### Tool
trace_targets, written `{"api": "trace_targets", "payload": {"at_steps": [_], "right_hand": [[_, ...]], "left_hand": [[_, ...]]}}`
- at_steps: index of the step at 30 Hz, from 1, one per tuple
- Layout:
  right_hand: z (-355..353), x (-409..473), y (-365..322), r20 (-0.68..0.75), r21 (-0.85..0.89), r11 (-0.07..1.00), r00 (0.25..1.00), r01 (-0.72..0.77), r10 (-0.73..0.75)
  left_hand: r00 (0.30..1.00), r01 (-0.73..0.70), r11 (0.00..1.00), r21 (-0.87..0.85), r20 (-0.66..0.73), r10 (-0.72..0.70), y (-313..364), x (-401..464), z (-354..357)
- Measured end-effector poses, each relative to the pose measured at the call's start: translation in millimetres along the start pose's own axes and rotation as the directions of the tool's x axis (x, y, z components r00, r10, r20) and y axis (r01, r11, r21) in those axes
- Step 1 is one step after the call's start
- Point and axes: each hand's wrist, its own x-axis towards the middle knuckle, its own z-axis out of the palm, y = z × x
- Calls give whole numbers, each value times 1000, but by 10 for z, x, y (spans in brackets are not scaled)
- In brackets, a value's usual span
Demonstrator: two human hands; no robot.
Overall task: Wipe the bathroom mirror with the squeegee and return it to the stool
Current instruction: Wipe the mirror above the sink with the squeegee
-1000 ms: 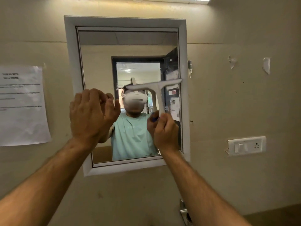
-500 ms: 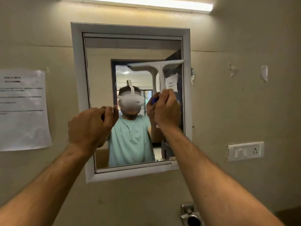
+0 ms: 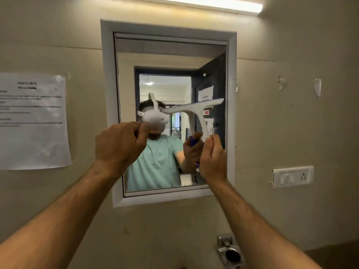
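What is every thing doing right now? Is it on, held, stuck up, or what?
squeegee: held up at the mirror, blade across the right half, tilted.
right hand: grips the squeegee handle.
left hand: raised before the mirror, fingers curled, holding nothing visible.
mirror: hung in its frame.
ceiling light: on.
paper notice: stuck on the wall, crinkled.
wall switch: position unclear.
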Motion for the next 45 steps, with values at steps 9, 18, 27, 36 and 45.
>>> {"api": "trace_targets", "payload": {"at_steps": [9, 18, 27, 36, 45], "right_hand": [[124, 904, -618, -28, 4, 997, 996, -79, 79], [-4, 324, -279, 17, -42, 994, 995, -102, 103], [45, 1162, -718, 54, -38, 998, 997, -56, 58], [-199, 161, 88, 90, -47, 999, 996, -5, 10], [-118, 492, -203, 15, 75, 997, 1000, -17, 16]], "left_hand": [[999, 42, 999, -19, 13, -42, 11, 177, -117], [997, 71, 997, -15, 37, -70, 5, 82, -146], [998, 29, 1000, -3, -52, -29, 161, 244, -91], [997, 70, 997, 24, -47, -69, 268, 78, -32], [999, 50, 998, 36, -14, -49, 356, 137, 27]]}}
